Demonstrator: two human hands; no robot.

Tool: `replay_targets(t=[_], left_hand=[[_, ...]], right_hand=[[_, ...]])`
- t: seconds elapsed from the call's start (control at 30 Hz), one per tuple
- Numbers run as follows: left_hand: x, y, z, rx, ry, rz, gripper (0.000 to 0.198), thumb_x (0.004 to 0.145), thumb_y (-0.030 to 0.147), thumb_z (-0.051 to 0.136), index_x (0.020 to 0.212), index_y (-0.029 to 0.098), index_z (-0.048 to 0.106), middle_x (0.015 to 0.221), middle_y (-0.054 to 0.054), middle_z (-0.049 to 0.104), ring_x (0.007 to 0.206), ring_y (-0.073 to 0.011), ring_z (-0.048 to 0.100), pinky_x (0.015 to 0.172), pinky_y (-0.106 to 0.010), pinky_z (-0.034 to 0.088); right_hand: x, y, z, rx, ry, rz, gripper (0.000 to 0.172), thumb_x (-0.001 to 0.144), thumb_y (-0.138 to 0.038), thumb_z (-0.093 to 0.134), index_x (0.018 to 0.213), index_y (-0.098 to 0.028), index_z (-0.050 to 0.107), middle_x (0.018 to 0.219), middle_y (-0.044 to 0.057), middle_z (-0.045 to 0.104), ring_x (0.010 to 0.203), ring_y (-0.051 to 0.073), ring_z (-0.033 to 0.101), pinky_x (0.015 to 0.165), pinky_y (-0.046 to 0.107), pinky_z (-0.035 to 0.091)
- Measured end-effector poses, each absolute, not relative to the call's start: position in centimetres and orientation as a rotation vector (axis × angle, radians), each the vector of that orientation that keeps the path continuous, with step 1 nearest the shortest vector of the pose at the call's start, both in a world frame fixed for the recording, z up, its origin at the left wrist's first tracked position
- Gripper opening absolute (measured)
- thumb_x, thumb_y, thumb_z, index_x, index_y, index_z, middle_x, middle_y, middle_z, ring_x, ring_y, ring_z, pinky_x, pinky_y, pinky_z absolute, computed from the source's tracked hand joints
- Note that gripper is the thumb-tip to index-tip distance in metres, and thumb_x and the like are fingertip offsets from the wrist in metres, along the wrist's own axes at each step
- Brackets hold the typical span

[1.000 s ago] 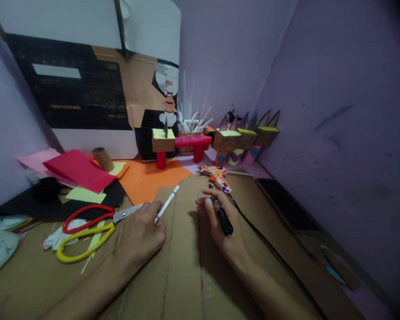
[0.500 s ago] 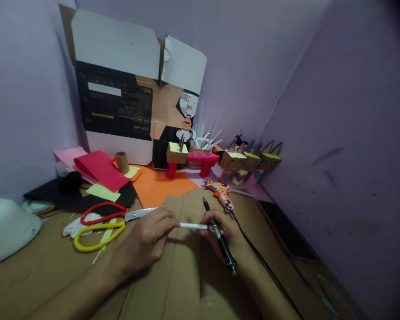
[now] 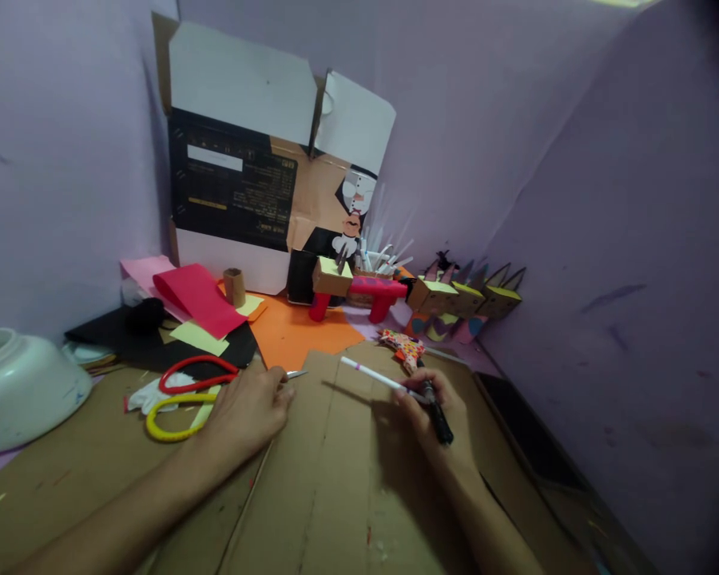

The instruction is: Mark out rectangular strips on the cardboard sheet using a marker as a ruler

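My right hand (image 3: 434, 407) is closed on two things. A thin white stick (image 3: 368, 372) with a purple band near its far end points out to the left between thumb and fingers. A black pen (image 3: 438, 415) lies tilted across the same hand. My left hand (image 3: 252, 403) lies over the middle of the large scissors (image 3: 197, 375), fingers curled round the blades. One scissor loop is red, the other yellow; only the blade tip shows beyond my fingers. Beneath both hands is brown cardboard (image 3: 329, 479) with crease lines.
A patterned glue gun (image 3: 404, 347) lies beyond my right hand. Coloured paper (image 3: 197, 299) and an orange sheet (image 3: 293, 331) lie at the back. A red cardboard animal figure (image 3: 377, 295) stands near several others. A white bowl (image 3: 24, 391) is at left, a dark flat object (image 3: 530, 431) at right.
My left hand has let go of the white stick and moved left onto the scissors. The stick now angles up from my right hand, and the pen has tipped. The view has shifted slightly.
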State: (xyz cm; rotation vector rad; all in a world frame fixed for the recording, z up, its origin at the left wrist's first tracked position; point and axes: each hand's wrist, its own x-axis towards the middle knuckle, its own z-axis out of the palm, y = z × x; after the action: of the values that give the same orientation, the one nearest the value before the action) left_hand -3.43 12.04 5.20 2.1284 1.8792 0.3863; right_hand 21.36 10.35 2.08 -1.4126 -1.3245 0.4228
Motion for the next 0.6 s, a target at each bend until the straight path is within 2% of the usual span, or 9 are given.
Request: replay_targets(t=[0.17,0.33,0.6], left_hand=[[-2.9,10.9,5.9,2.112,1.841,0.253,0.037,0.081,0.034,0.045,0.111,0.017,0.058,0.100,-0.014,0.067,0.095,-0.0332,0.064,0.075,-0.042,0.046],[-2.3,10.6,5.7,2.130,1.848,0.209,0.033,0.082,0.032,0.044,0.108,0.019,0.058,0.110,-0.013,0.064,0.099,-0.0351,0.061,0.078,-0.047,0.045],[-2.7,11.3,3.9,2.155,1.851,0.237,0.035,0.083,0.031,0.042,0.110,0.021,0.060,0.114,-0.009,0.064,0.101,-0.0336,0.061,0.078,-0.045,0.045]], right_hand=[[21.0,10.9,0.3,-1.400,-1.230,0.557,0.022,0.068,-0.032,0.065,0.079,-0.022,0.049,0.067,-0.001,0.060,0.053,0.016,0.054,0.050,0.028,0.046],[20.4,11.3,-0.3,-1.361,-1.309,0.573,0.021,0.068,-0.030,0.066,0.078,-0.022,0.049,0.071,-0.001,0.061,0.059,0.017,0.054,0.057,0.029,0.044],[20.7,11.6,-0.6,-1.276,-1.332,0.685,0.023,0.068,-0.026,0.065,0.082,-0.024,0.047,0.080,0.002,0.068,0.071,0.020,0.063,0.067,0.032,0.048]])
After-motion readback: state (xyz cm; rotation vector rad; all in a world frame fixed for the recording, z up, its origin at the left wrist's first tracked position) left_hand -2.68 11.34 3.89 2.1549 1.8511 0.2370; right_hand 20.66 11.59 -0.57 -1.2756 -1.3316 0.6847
